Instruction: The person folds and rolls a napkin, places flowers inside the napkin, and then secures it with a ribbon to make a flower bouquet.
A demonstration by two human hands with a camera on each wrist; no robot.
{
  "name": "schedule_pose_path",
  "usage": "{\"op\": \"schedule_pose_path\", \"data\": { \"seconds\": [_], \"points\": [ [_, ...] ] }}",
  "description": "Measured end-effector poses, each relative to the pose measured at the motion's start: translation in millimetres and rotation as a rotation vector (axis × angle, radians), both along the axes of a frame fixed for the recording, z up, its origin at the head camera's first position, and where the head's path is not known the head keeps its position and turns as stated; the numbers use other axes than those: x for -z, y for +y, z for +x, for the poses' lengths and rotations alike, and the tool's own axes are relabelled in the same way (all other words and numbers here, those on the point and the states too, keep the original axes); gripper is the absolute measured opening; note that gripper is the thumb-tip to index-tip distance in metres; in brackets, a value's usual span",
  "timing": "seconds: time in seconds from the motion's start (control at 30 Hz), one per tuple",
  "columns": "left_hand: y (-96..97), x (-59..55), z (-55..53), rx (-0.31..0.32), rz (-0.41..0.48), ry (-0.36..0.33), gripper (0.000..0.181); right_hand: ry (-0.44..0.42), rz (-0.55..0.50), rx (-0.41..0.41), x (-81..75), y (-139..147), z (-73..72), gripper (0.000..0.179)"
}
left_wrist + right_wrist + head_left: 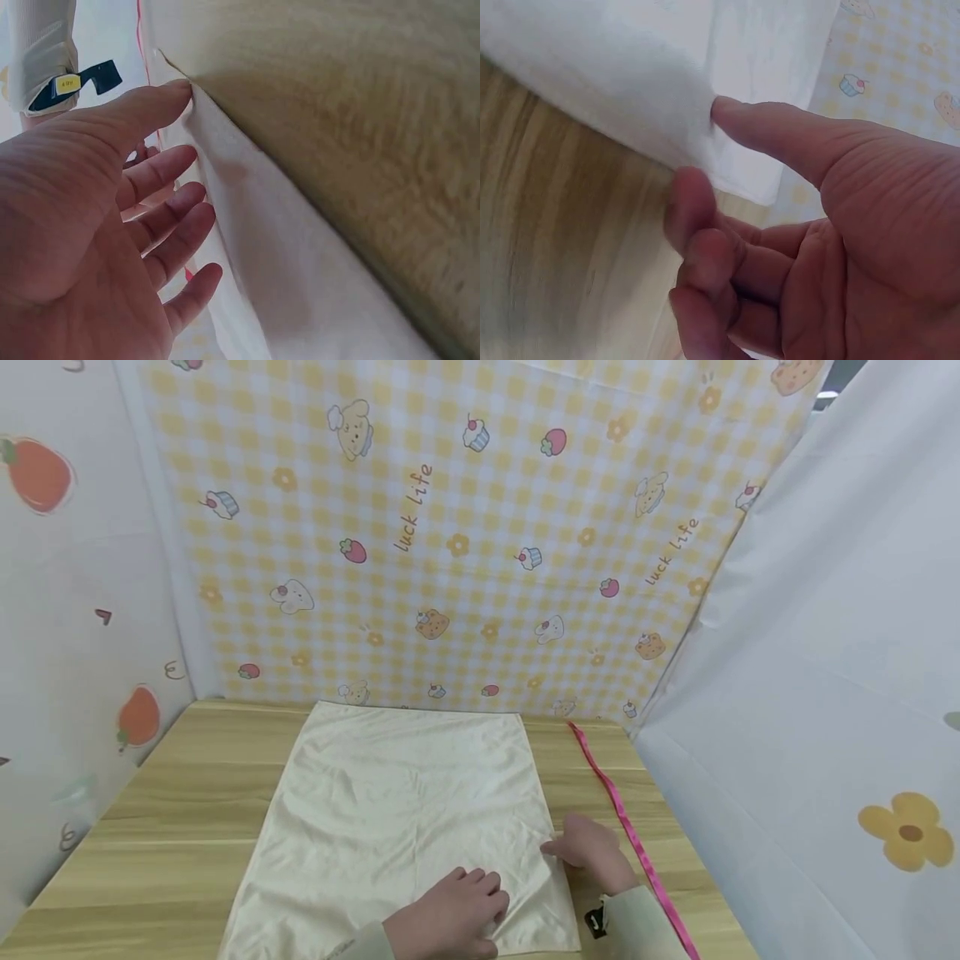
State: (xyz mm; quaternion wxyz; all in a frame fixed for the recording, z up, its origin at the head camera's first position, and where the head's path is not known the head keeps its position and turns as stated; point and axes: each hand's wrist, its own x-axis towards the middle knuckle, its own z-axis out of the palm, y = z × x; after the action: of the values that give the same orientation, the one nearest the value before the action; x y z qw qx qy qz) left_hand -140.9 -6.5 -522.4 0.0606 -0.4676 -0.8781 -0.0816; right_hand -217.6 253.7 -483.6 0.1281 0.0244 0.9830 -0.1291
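A cream-white satiny cloth [405, 785] lies spread and lightly wrinkled on the wooden table. Near its front edge, my left hand [453, 914] rests on it with fingers apart and gently bent. In the left wrist view, the thumb [161, 101] lies right at the cloth's edge [247, 187]. At the cloth's right side is my right hand [588, 852]. Its straight thumb [757, 124] touches the cloth's upper face in the right wrist view, while the loosely curled fingers [705, 262] stay by the border, with a gap between thumb and forefinger.
A pink-red ribbon [618, 806] runs lengthwise along the wooden table [172, 793], right of the cloth and partly behind the right sleeve. A yellow checked curtain [480, 510] closes off the back. White printed sheets hang at the left [75, 610] and right [810, 635].
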Motion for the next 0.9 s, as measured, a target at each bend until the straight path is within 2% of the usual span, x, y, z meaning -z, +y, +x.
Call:
{"op": "schedule_pose_path", "data": {
  "seconds": [0.2, 0.3, 0.43, 0.5, 0.73, 0.9],
  "points": [
    [-0.8, -3.5, 3.9, 0.025, -0.014, 0.026, 0.033, -0.006, -0.090, -0.047, 3.8, 0.4, -0.6, 0.048],
    [-1.8, -6.2, 6.0, 0.036, -0.009, 0.065, 0.034, 0.001, -0.127, -0.084, 5.6, 1.1, -1.5, 0.048],
    [-3.4, -9.5, 9.5, 0.038, 0.013, 0.129, 0.038, 0.014, -0.173, -0.120, 8.0, 4.3, -2.3, 0.038],
    [-3.7, -9.8, 10.7, 0.034, 0.018, 0.138, 0.040, 0.020, -0.199, -0.118, 9.0, 5.8, -2.6, 0.032],
    [-2.4, -7.6, 10.8, 0.026, 0.033, 0.133, 0.039, 0.053, -0.285, -0.088, 7.3, 8.7, -3.1, 0.028],
    [-2.0, -5.8, 10.1, 0.031, 0.028, 0.094, 0.037, 0.039, -0.356, -0.060, 5.3, 13.4, -1.6, 0.020]
  ]
}}
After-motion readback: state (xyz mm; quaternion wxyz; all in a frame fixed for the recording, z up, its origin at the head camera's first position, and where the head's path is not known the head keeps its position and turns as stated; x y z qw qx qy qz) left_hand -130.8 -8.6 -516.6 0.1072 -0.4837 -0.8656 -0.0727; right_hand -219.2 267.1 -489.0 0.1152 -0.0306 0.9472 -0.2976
